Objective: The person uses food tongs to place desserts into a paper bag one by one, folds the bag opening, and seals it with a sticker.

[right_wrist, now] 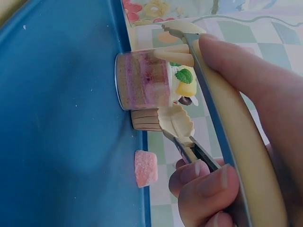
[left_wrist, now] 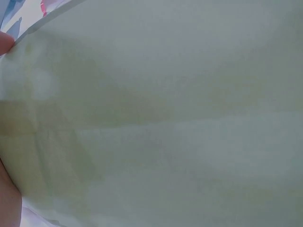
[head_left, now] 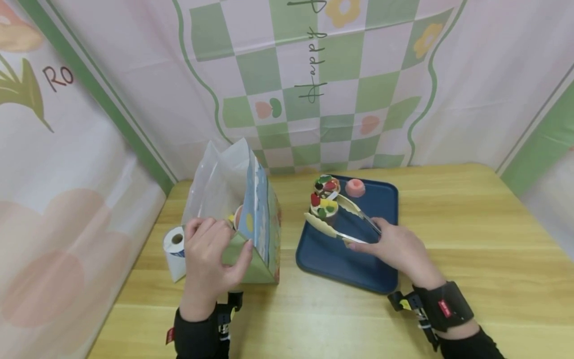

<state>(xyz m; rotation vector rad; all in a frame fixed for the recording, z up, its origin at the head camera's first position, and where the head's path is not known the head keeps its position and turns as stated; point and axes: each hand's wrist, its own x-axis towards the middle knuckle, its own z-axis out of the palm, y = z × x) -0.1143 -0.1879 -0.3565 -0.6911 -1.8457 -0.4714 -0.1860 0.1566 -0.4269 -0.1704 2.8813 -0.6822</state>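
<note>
My left hand (head_left: 211, 264) holds the near rim of a printed paper bag (head_left: 261, 224) with a pale lining; in the left wrist view the bag's plain side (left_wrist: 165, 142) fills almost everything. My right hand (head_left: 401, 249) grips a pair of tongs (head_left: 322, 227) with cream scalloped tips and metal arms. The tongs are spread, their tips on either side of a clear dessert cup (right_wrist: 144, 80) with layered cake and fruit on top. Behind this cup is a fruit-topped cupcake (head_left: 320, 188) in a brown ribbed case. Whether the tips touch the cup, I cannot tell.
The desserts stand on a dark blue tray (head_left: 347, 269), together with a pink ring-shaped sweet (head_left: 355, 187) near its far edge. Left of the bag is a white paper roll (head_left: 174, 242). Something partly hidden shows inside the bag. A checkered cloth (head_left: 300, 65) hangs behind the wooden table (head_left: 471, 239).
</note>
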